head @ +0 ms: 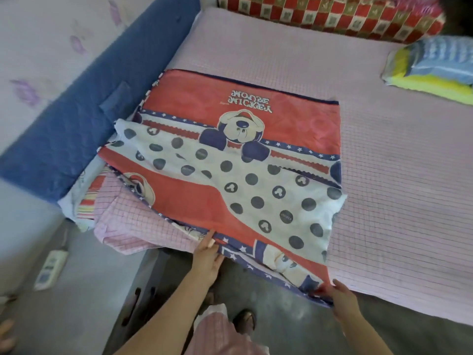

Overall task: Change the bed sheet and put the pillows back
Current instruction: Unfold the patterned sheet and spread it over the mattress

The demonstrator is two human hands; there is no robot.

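Head view, looking down at a bed: the left hand [207,257] reaches forward to the near edge of a folded cartoon sheet [238,160], red, white and navy with dark dots and a mouse figure. Its fingers are curled under the hem with the thumb on top, pinching the cloth. The right hand [343,302] grips the sheet's near right corner, fingers closed around the fabric at the edge of the bed. The sheet lies flat on the left half of a pink checked mattress cover [384,175], stretching away from both hands. Under its left side a bunched pink checked cloth [122,221] hangs off the bed. A red patterned pillow [332,14] lies along the far end, and a blue and yellow pillow [435,65] sits at the far right. A blue padded bed rail [76,111] runs along the left
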